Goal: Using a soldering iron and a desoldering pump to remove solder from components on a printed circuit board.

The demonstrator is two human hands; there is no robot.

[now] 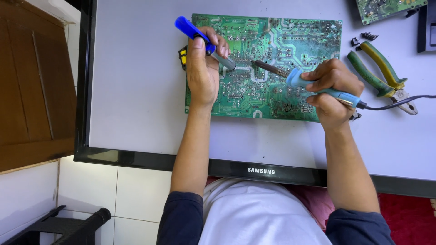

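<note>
A large green circuit board (272, 41) lies solder side up on a pale flat screen panel (136, 90). My left hand (202, 68) grips a blue-handled desoldering pump (193, 31), its grey tip resting on the board's middle. My right hand (334, 90) holds a light-blue soldering iron (297, 78), whose dark tip points left and meets the board close to the pump's tip. The iron's black cord (399, 102) runs off to the right.
Green-and-yellow handled pliers (383, 75) lie right of the board, with small dark parts (369, 35) above them. A second green board (386, 8) sits at the top right corner. The panel's black frame (136, 156) runs along the near edge. A wooden door stands at left.
</note>
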